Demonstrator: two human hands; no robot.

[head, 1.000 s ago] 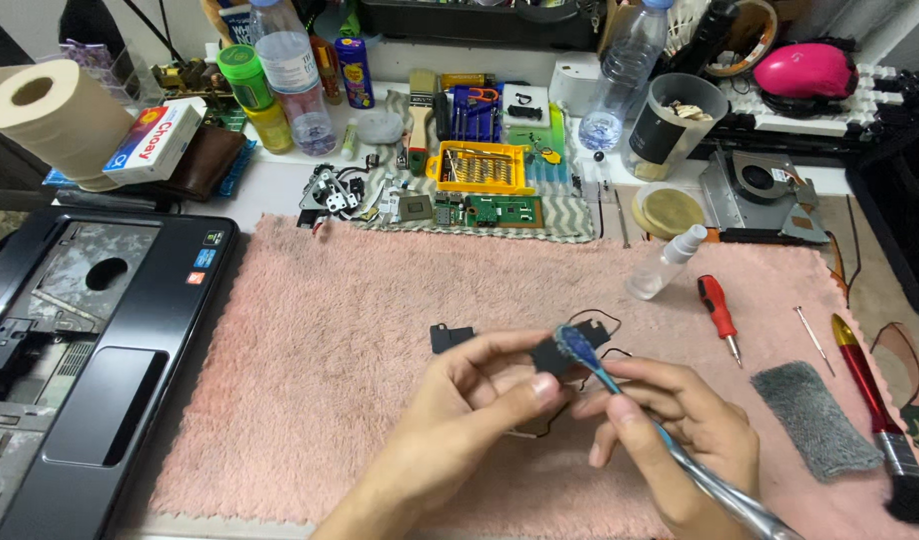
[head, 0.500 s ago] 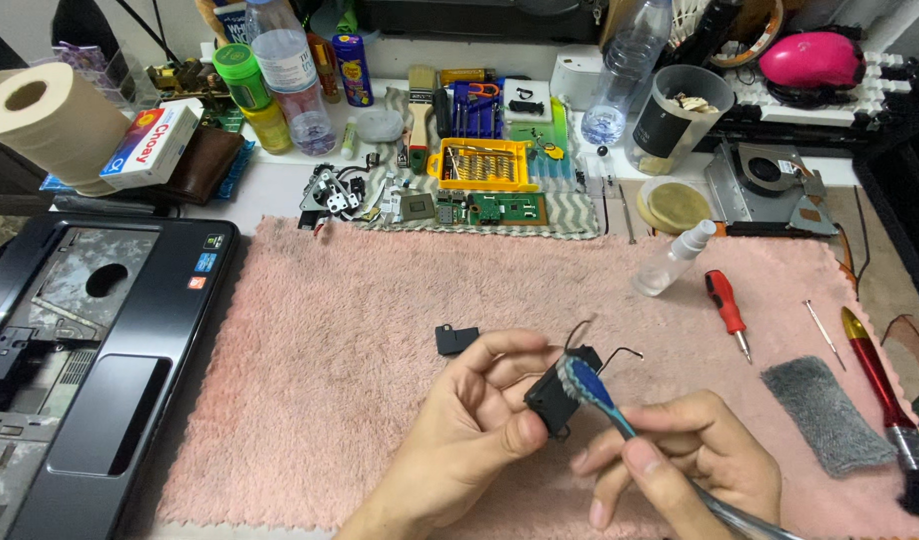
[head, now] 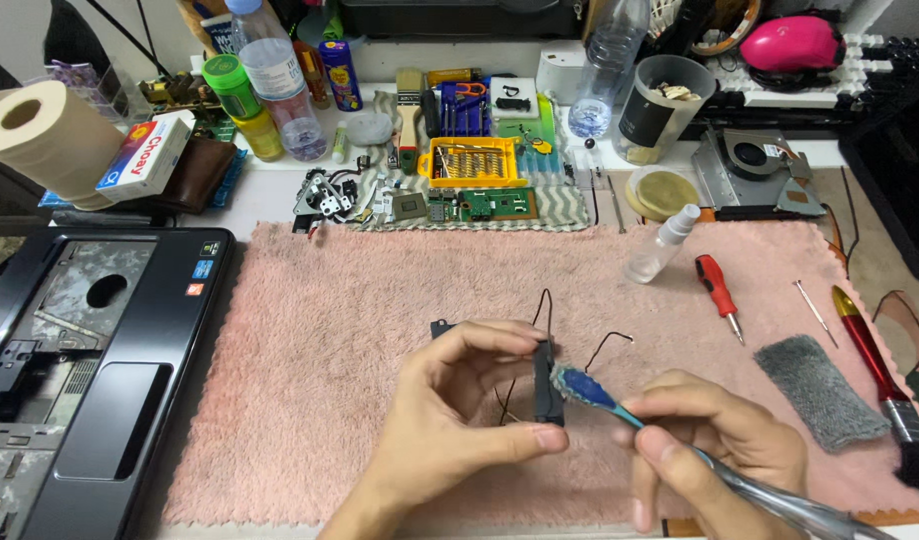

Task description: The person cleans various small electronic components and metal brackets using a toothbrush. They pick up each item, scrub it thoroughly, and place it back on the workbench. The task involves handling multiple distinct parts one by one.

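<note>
Flat white cardboard box with red and blue print [head: 145,157]: lying at the surface's far left, leaning against the beige paper roll [head: 40,135]. Small blue and red square stickers [head: 202,272]: sitting on the black laptop shell's upper right corner [head: 195,245]. Grey cup's black wrap label [head: 644,118]: standing at the back, right of centre.

Both the left hand [head: 450,430] and right hand [head: 715,450] are bare, without gloves, rings or visible sleeves.
</note>
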